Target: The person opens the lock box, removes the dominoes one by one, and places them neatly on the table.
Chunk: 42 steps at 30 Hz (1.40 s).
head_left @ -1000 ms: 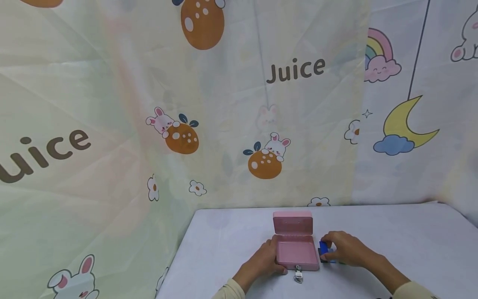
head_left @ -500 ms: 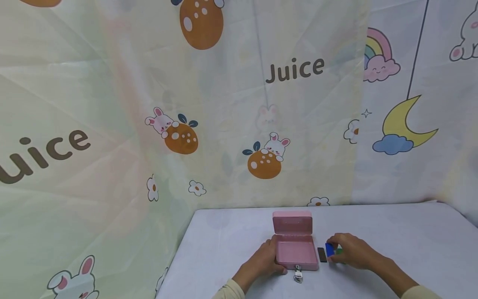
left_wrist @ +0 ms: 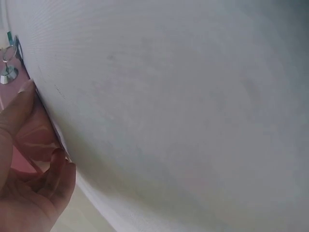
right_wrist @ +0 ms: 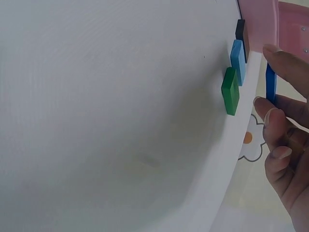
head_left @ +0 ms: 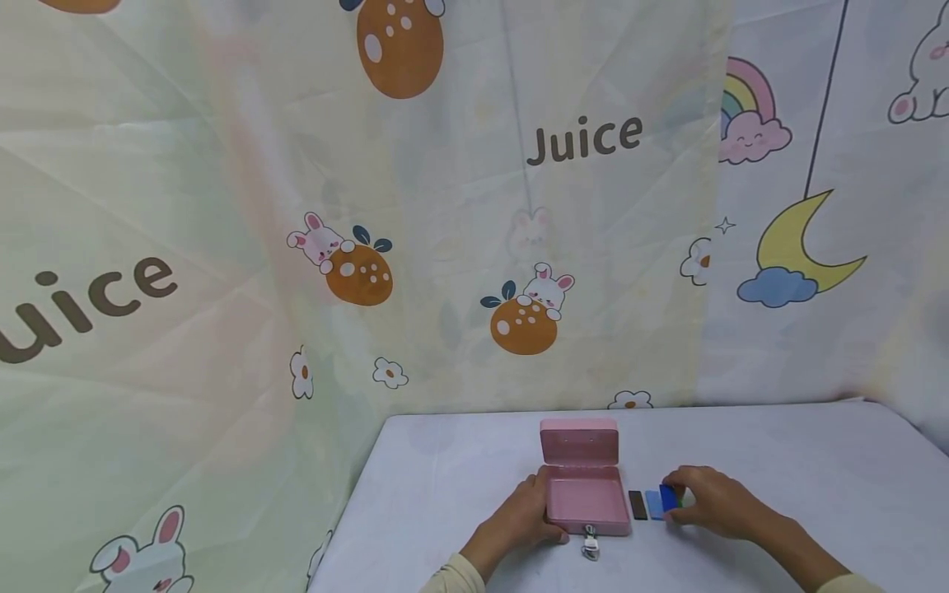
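Observation:
An open pink box (head_left: pixel 587 499), its lid (head_left: pixel 581 445) raised at the back, stands on the white table. My left hand (head_left: pixel 521 512) grips the box's left side, thumb near the front corner and fingers along the side. A silver lock piece (head_left: pixel 590 545) hangs at the box's front. Between thumb and fingertips, my right hand (head_left: pixel 717 501) pinches a dark blue rectangular block (right_wrist: pixel 271 83), held above the table. Below it, a black block (head_left: pixel 638 506), a light blue block (head_left: pixel 653 505) and a green block (right_wrist: pixel 231 92) lie in a row right of the box.
The white table (head_left: pixel 445 469) extends to both sides of the box. Behind it hangs a printed cloth backdrop (head_left: pixel 445 354) with rabbits, fruit and flowers.
My right hand has carried the dark blue block rightward, away from the box and over the row, uncovering the black and then the light blue block. My left hand has stayed on the box.

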Tool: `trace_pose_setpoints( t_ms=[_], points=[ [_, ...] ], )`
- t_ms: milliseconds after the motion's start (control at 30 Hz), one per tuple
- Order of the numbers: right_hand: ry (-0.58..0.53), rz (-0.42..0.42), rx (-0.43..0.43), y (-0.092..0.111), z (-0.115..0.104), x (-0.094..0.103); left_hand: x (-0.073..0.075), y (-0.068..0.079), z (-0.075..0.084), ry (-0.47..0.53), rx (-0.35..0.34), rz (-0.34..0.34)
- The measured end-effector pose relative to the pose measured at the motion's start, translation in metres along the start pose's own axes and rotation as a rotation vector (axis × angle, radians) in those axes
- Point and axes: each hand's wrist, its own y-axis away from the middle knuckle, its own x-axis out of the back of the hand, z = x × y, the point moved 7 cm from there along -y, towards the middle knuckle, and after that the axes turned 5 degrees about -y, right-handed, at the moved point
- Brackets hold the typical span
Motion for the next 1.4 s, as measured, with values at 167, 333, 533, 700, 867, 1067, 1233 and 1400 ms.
trace_pose_setpoints(
  t_ms=[167,333,533,700,867,1067,1233,1400],
  points=[
    [-0.005,-0.002,-0.015,0.001,0.005,0.002,0.0,0.0,0.0,0.004,0.003,-0.001],
    [-0.008,-0.015,-0.008,0.002,0.009,0.001,-0.001,-0.001,-0.001,-0.004,0.002,0.001],
    [-0.016,-0.006,-0.017,0.003,0.011,0.003,-0.002,-0.002,-0.003,0.003,0.01,0.004],
    [-0.01,-0.004,-0.002,0.003,0.013,0.004,-0.003,-0.002,-0.002,0.012,0.011,0.004],
    [-0.01,-0.016,-0.012,0.004,0.015,0.005,-0.002,-0.001,-0.001,0.006,0.0,0.006],
    [0.006,-0.024,-0.035,0.006,0.02,0.005,-0.004,-0.002,-0.002,0.01,0.01,-0.002],
    [0.017,-0.015,-0.025,0.006,0.025,0.004,-0.002,-0.001,-0.001,0.018,0.021,-0.006],
    [0.032,-0.029,-0.049,0.006,0.03,0.002,0.0,0.001,0.0,0.021,0.014,-0.006]
  ],
)
